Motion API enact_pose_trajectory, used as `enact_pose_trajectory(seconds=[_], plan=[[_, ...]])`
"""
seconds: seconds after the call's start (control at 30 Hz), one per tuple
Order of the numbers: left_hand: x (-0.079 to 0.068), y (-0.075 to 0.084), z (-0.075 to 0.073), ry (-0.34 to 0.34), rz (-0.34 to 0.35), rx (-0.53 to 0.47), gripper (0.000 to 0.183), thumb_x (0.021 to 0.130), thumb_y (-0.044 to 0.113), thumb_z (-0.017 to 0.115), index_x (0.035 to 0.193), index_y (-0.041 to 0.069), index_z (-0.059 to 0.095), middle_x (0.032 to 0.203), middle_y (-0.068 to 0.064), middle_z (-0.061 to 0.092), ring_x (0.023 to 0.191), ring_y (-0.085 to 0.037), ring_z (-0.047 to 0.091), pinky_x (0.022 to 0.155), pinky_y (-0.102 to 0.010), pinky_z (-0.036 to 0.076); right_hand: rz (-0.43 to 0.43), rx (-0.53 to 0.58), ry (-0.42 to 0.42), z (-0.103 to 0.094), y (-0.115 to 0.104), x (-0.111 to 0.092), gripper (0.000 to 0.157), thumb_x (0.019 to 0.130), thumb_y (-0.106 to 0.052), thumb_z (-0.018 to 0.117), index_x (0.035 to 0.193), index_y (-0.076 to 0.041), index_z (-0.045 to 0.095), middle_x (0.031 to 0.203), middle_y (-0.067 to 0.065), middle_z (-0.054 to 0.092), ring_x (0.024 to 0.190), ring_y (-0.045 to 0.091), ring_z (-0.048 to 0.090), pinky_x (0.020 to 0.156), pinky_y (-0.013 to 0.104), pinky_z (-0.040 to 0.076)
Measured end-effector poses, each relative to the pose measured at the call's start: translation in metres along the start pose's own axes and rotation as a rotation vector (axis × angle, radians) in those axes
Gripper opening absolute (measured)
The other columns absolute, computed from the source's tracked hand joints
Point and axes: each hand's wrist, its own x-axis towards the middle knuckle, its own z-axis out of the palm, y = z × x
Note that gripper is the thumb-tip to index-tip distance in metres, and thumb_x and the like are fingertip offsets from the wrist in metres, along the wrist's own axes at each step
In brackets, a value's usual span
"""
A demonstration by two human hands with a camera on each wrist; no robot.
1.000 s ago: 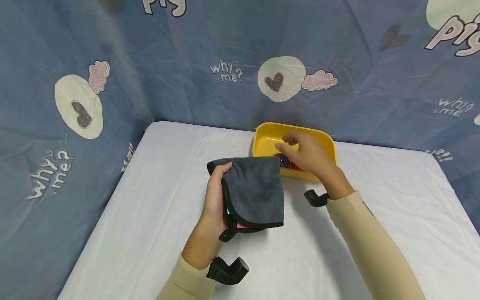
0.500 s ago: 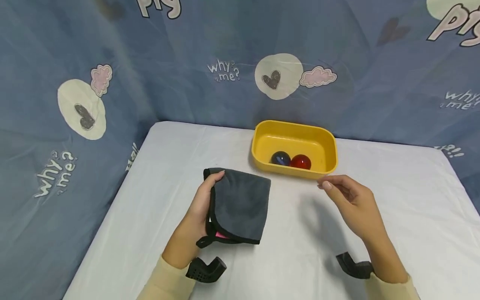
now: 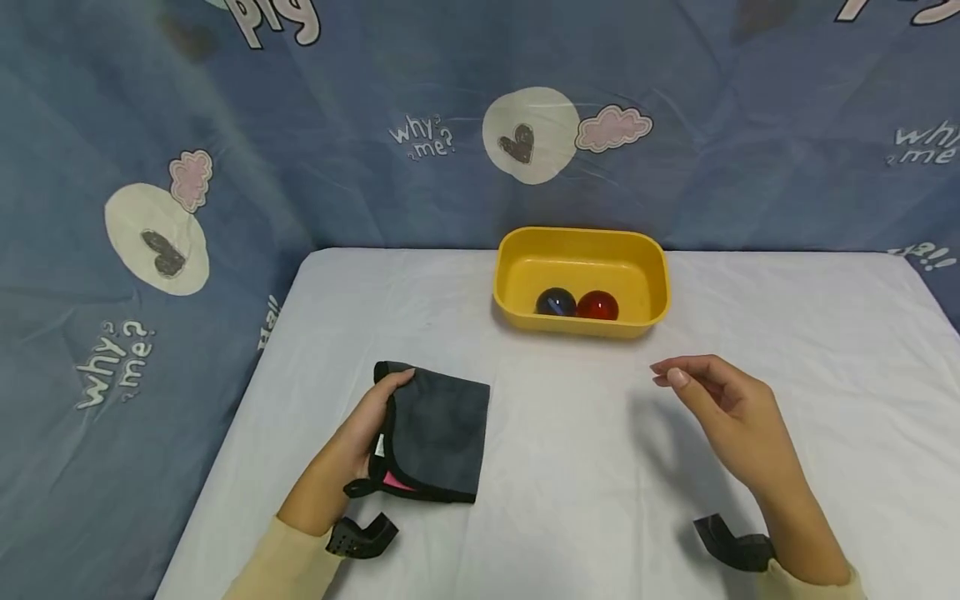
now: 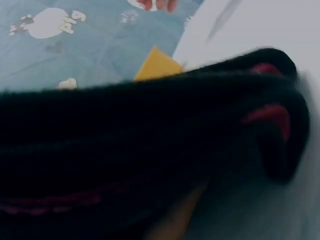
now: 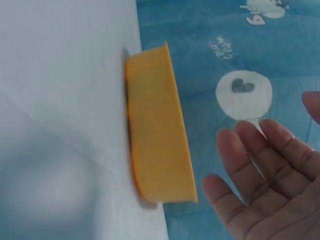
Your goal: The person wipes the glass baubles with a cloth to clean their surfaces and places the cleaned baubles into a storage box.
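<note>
Folded grey cloth [image 3: 437, 432] lies on the white worktop [image 3: 585, 467], left hand [image 3: 341, 454] gripping its left edge, thumb curled over the top corner; a pink layer shows at the fold. Right hand [image 3: 731, 417] hovers well right of the cloth, fingers loosely bent, holding nothing. Beyond both hands sits a yellow tub [image 3: 581, 282] with a blue ball [image 3: 556, 302] touching a red ball [image 3: 597, 306].
</note>
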Motion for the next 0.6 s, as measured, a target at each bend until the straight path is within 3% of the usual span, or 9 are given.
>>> enact_pose_trajectory(seconds=[0.1,0.2,0.4,0.5,0.6], plan=[[0.001,0.002,-0.007,0.083,-0.026,0.109,0.084,0.093,0.071,0.054,0.142,0.004,0.042,0.142,-0.021,0.036,0.113,-0.033,0.052,0.079,-0.046,0.057,-0.009,0.016,0.006,-0.004,-0.002,0.001,0.017,0.106,-0.015,0.063,0.118,-0.010,0.074,0.113,0.008,0.075,0.105,0.011,0.069,0.091,0.014,0.049],[0.005,0.009,-0.019,0.076,0.000,0.261,0.089,0.095,0.071,0.054,0.150,0.003,0.038,0.149,-0.023,0.036,0.125,-0.037,0.047,0.084,-0.049,0.055,-0.007,0.021,-0.003,-0.005,-0.003,0.002,0.016,0.106,-0.015,0.063,0.117,-0.010,0.074,0.113,0.004,0.075,0.104,0.011,0.069,0.090,0.014,0.050],[0.010,0.021,-0.032,-0.020,0.220,0.581,0.063,0.106,0.050,0.053,0.136,-0.005,0.055,0.116,-0.016,0.066,0.098,-0.026,0.067,0.084,-0.041,0.055,0.003,-0.008,-0.040,-0.007,-0.004,0.000,0.017,0.106,-0.018,0.064,0.118,-0.012,0.074,0.114,-0.003,0.075,0.105,0.009,0.068,0.089,0.014,0.050],[0.007,0.024,-0.032,-0.030,0.270,0.715,0.058,0.107,0.045,0.055,0.131,-0.007,0.060,0.108,-0.015,0.070,0.092,-0.024,0.069,0.083,-0.039,0.054,0.002,-0.029,-0.050,-0.009,-0.005,-0.001,0.016,0.105,-0.020,0.065,0.118,-0.015,0.075,0.114,-0.004,0.075,0.105,0.007,0.068,0.090,0.014,0.049],[0.004,0.024,-0.033,-0.041,0.290,0.776,0.049,0.107,0.040,0.057,0.125,-0.006,0.064,0.101,-0.013,0.071,0.088,-0.024,0.070,0.082,-0.038,0.054,-0.009,-0.055,-0.055,-0.010,-0.007,0.000,0.016,0.105,-0.020,0.066,0.118,-0.017,0.075,0.114,-0.006,0.075,0.104,0.005,0.068,0.090,0.013,0.049]])
